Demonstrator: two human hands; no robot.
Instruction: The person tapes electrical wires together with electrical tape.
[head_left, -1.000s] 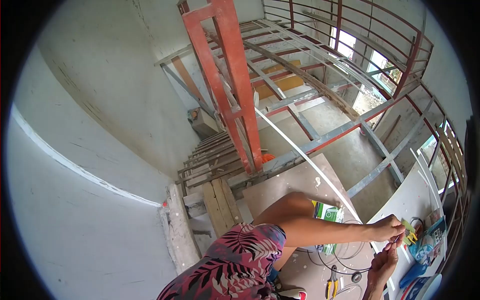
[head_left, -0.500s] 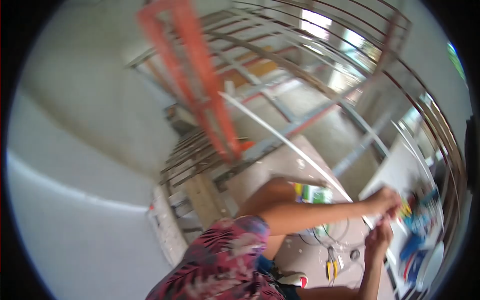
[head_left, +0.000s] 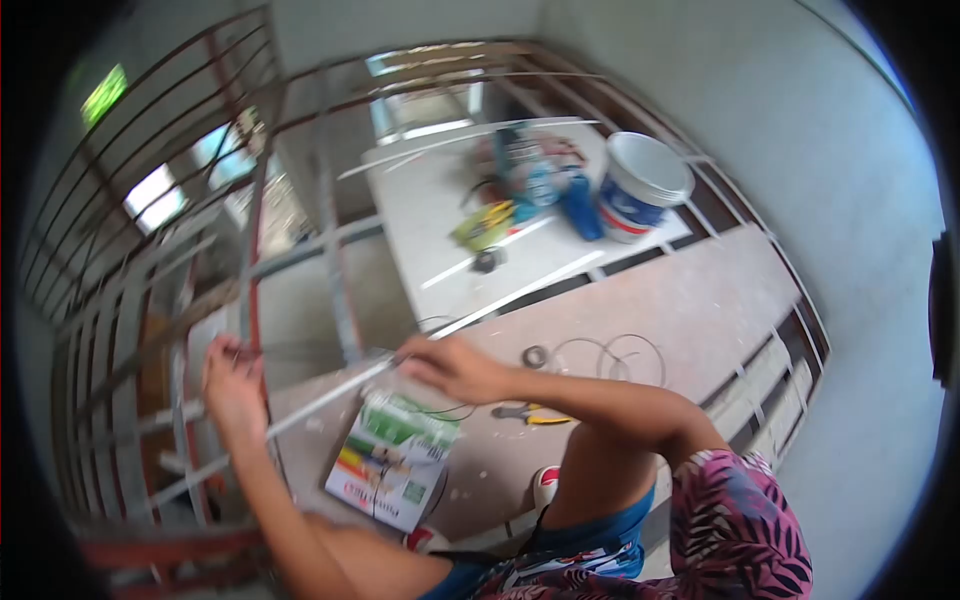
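A thin dark wire (head_left: pixel 320 353) stretches between my two hands, blurred along its length. Its one end is pinched in the raised fingers of my left hand (head_left: pixel 234 385), over the metal bars at the left. My right hand (head_left: pixel 450 366) is closed on the other end, beside a long white strip (head_left: pixel 345 388) that runs diagonally beneath. Below my hands lies a white and green box (head_left: pixel 393 455) with printed pictures. Yellow-handled pliers (head_left: pixel 535 414) rest on the board near my right forearm.
A white bucket (head_left: pixel 640 190), a blue bottle (head_left: pixel 580 207) and a green-yellow packet (head_left: pixel 484 228) stand or lie on a white panel (head_left: pixel 400 220). A dark roll (head_left: pixel 536 357) and loose wire loops (head_left: pixel 632 357) lie on the pinkish board (head_left: pixel 690 300). Metal framework and railings surround this.
The view has swung round to the right, bringing the bucket and panel to the upper middle. My hands, close together before, are now wide apart with the wire between them.
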